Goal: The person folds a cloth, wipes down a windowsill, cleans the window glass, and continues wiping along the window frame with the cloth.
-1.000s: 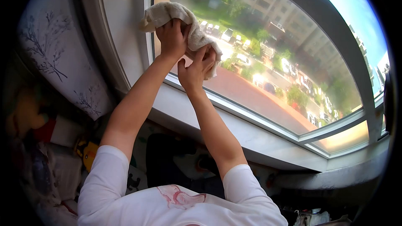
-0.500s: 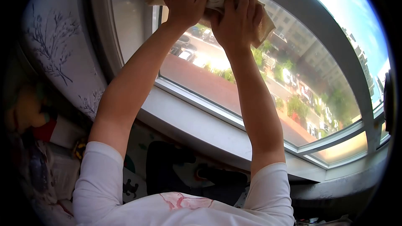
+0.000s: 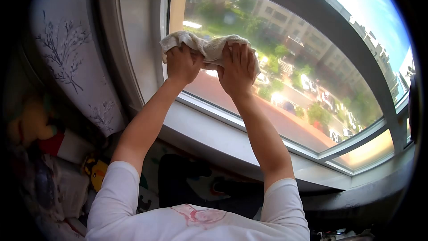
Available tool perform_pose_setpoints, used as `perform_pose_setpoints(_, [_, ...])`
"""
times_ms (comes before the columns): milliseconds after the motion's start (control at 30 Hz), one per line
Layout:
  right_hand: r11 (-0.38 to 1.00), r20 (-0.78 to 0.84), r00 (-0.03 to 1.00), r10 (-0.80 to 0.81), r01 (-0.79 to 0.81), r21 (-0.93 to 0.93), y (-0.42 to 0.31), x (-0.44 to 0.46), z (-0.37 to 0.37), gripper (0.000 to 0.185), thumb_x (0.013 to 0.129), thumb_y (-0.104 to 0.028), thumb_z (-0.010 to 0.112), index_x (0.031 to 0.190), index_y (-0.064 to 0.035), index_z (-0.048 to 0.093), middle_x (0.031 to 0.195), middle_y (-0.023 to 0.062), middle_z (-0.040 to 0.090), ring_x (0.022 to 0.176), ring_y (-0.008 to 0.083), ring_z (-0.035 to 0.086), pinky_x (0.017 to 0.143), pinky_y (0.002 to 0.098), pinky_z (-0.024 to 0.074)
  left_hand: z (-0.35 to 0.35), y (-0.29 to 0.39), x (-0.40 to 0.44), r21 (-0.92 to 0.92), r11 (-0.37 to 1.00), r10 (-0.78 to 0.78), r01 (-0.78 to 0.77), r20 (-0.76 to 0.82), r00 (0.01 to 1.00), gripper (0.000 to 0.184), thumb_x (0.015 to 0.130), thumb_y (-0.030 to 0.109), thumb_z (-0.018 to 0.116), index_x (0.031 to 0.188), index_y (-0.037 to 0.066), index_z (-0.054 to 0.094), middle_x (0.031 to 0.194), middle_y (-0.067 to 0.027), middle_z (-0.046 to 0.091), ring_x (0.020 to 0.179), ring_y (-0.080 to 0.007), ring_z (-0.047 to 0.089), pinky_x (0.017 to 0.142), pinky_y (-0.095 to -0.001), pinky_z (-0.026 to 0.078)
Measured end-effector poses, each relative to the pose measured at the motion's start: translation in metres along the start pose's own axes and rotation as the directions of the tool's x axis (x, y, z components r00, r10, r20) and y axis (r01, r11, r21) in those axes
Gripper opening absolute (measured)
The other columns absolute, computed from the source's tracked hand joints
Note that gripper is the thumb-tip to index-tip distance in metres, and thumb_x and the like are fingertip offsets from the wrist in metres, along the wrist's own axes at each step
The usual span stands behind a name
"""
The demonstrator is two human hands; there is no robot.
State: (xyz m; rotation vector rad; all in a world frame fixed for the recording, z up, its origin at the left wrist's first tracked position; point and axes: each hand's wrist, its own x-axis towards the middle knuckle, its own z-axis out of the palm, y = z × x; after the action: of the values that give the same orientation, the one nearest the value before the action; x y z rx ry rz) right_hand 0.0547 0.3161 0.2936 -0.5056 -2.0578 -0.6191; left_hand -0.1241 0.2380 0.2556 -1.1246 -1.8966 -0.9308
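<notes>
A crumpled off-white cloth [image 3: 214,48] lies against the window glass [image 3: 312,80], near the left side of its frame. My left hand [image 3: 182,64] grips the left part of the cloth, and its fingertips sink into the folds. On the right part, my right hand [image 3: 238,68] presses the cloth to the pane with its fingers bent over it. Both arms reach forward, and the cloth bunches up between and above the hands. The palms' undersides are hidden.
Below the glass runs a white window sill [image 3: 214,134]. At left hangs a pale curtain [image 3: 62,58] with a branch print. A yellow toy [image 3: 96,172] and other items lie at the lower left. Buildings and parked cars show outside.
Both hands have moved down the pane with the cloth, from the top edge of the view to the lower left glass. More of the upper glass now shows.
</notes>
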Motion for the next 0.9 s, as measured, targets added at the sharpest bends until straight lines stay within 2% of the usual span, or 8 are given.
perform_pose_setpoints(67, [0.992, -0.026, 0.994, 0.109, -0.110, -0.059, 0.004, -0.021, 0.007, 0.062, 0.083, -0.034, 0.068, 0.138, -0.0089, 0.055, 0.142, 0.0146, 0.049, 0.142, 0.0362, 0.036, 0.118, 0.0511, 0.0215, -0.005, 0.004, -0.016, -0.058, 0.998, 0.001, 0.004, 0.090, 0.996, 0.065, 0.082, 0.042, 0.068, 0.130, 0.002, 0.052, 0.118, -0.0279, 0.049, 0.109, -0.0427, 0.044, 0.094, -0.0533, 0.035])
perform_pose_setpoints(200, [0.971, -0.010, 0.972, 0.235, -0.235, -0.041, 0.010, -0.011, 0.000, 0.068, 0.088, -0.032, 0.064, 0.146, -0.0033, 0.044, 0.150, 0.0227, 0.040, 0.146, 0.0414, 0.028, 0.120, 0.0538, 0.0157, -0.004, 0.021, 0.008, -0.197, 0.980, 0.020, -0.033, -0.067, 0.998, 0.075, 0.078, 0.047, 0.071, 0.136, 0.004, 0.051, 0.128, -0.0230, 0.046, 0.120, -0.0403, 0.038, 0.102, -0.0529, 0.028])
perform_pose_setpoints(300, [0.954, -0.011, 0.954, 0.301, -0.301, 0.004, 0.023, 0.017, -0.013, 0.078, 0.091, -0.033, 0.061, 0.153, 0.0018, 0.029, 0.156, 0.0298, 0.027, 0.149, 0.0471, 0.016, 0.121, 0.0566, 0.0100, -0.015, 0.034, 0.058, -0.220, 0.972, 0.046, -0.087, -0.187, 0.981, 0.081, 0.077, 0.051, 0.072, 0.140, 0.004, 0.051, 0.135, -0.0201, 0.049, 0.124, -0.0420, 0.038, 0.105, -0.0552, 0.030])
perform_pose_setpoints(400, [0.946, -0.104, 0.940, 0.325, -0.325, 0.013, 0.039, 0.046, -0.031, 0.079, 0.095, -0.035, 0.057, 0.154, 0.0039, 0.022, 0.155, 0.0340, 0.025, 0.148, 0.0501, 0.014, 0.121, 0.0575, 0.0089, -0.023, 0.051, 0.099, -0.197, 0.973, 0.066, -0.122, -0.269, 0.961, 0.078, 0.081, 0.057, 0.068, 0.138, 0.006, 0.054, 0.133, -0.0206, 0.054, 0.124, -0.0443, 0.038, 0.103, -0.0573, 0.034])
perform_pose_setpoints(500, [0.934, -0.185, 0.917, 0.352, -0.358, 0.001, 0.052, 0.060, -0.043, 0.079, 0.096, -0.034, 0.057, 0.154, 0.0047, 0.021, 0.153, 0.0366, 0.025, 0.147, 0.0517, 0.016, 0.120, 0.0583, 0.0103, -0.040, 0.076, 0.120, -0.246, 0.966, 0.033, -0.084, -0.206, 0.978, 0.080, 0.083, 0.060, 0.067, 0.139, 0.003, 0.052, 0.130, -0.0203, 0.054, 0.123, -0.0432, 0.039, 0.103, -0.0554, 0.032])
perform_pose_setpoints(633, [0.936, -0.172, 0.927, 0.334, -0.347, -0.055, 0.053, 0.043, -0.047, 0.077, 0.094, -0.033, 0.057, 0.152, 0.0062, 0.025, 0.152, 0.0371, 0.026, 0.146, 0.0522, 0.020, 0.120, 0.0591, 0.0147, -0.038, 0.091, 0.111, -0.215, 0.975, 0.020, -0.060, -0.186, 0.982, 0.072, 0.082, 0.055, 0.068, 0.136, 0.009, 0.056, 0.129, -0.0182, 0.056, 0.117, -0.0492, 0.043, 0.102, -0.0568, 0.034])
perform_pose_setpoints(800, [0.911, 0.076, 0.915, 0.396, -0.382, -0.153, 0.039, -0.066, -0.018, 0.083, 0.093, -0.039, 0.063, 0.149, 0.0112, 0.028, 0.153, 0.0364, 0.026, 0.147, 0.0513, 0.018, 0.120, 0.0596, 0.0134, -0.012, 0.081, 0.022, -0.243, 0.953, 0.164, -0.182, -0.094, 0.982, 0.067, 0.070, 0.044, 0.075, 0.130, 0.018, 0.061, 0.130, -0.0161, 0.052, 0.118, -0.0477, 0.043, 0.097, -0.0581, 0.040])
perform_pose_setpoints(900, [0.904, 0.167, 0.890, 0.424, -0.406, -0.133, 0.031, -0.150, 0.007, 0.085, 0.094, -0.043, 0.062, 0.148, 0.0117, 0.027, 0.153, 0.0385, 0.024, 0.147, 0.0527, 0.016, 0.120, 0.0599, 0.0118, 0.018, 0.077, -0.060, -0.246, 0.965, 0.133, -0.091, 0.160, 0.978, 0.072, 0.072, 0.046, 0.076, 0.133, 0.013, 0.058, 0.134, -0.0172, 0.050, 0.118, -0.0447, 0.044, 0.096, -0.0545, 0.040])
